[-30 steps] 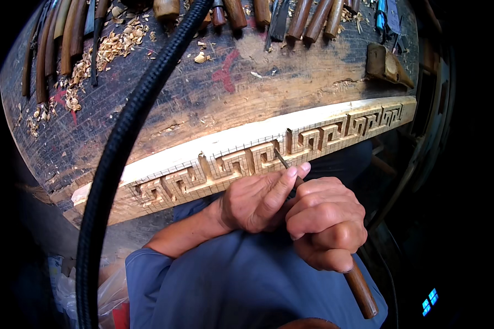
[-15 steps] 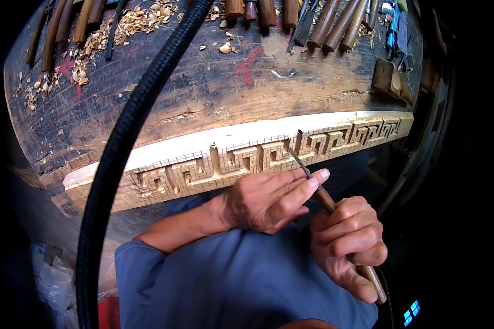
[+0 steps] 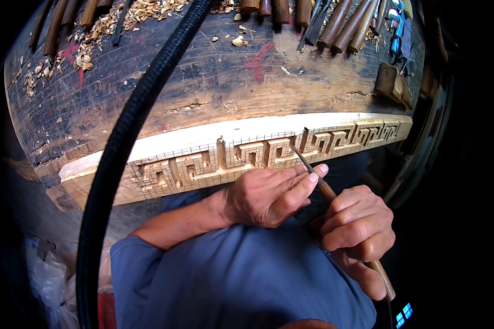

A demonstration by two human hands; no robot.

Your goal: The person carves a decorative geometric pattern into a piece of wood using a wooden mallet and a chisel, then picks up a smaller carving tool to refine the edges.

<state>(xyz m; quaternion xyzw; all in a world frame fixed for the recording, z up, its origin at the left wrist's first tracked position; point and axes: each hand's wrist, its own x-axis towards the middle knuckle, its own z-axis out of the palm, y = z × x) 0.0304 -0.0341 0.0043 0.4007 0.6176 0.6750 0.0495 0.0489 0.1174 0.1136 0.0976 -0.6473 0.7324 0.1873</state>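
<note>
A long pale wooden board (image 3: 247, 129) lies along the near edge of the workbench. Its near face carries a pencilled grid and a carved key-pattern of square grooves. A slim carving chisel (image 3: 327, 191) slants from lower right up to that face, its tip at a groove right of the middle. My right hand (image 3: 362, 227) is wrapped round the wooden handle, whose butt sticks out below the fist. Close to the board, my left hand (image 3: 269, 196) pinches the metal shank with thumb and fingers.
Several wooden-handled tools (image 3: 351, 27) lie at the far side of the scarred workbench (image 3: 203, 82), among wood shavings (image 3: 142, 13). A wooden block (image 3: 392, 85) sits at the right. A thick black braided cable (image 3: 129, 126) crosses the view at left. Plastic bags (image 3: 49, 279) are at lower left.
The view has shifted slightly, so the bench tools sit a little higher and further right. Both hands keep their hold on the chisel; the right hand appears slightly higher and further right.
</note>
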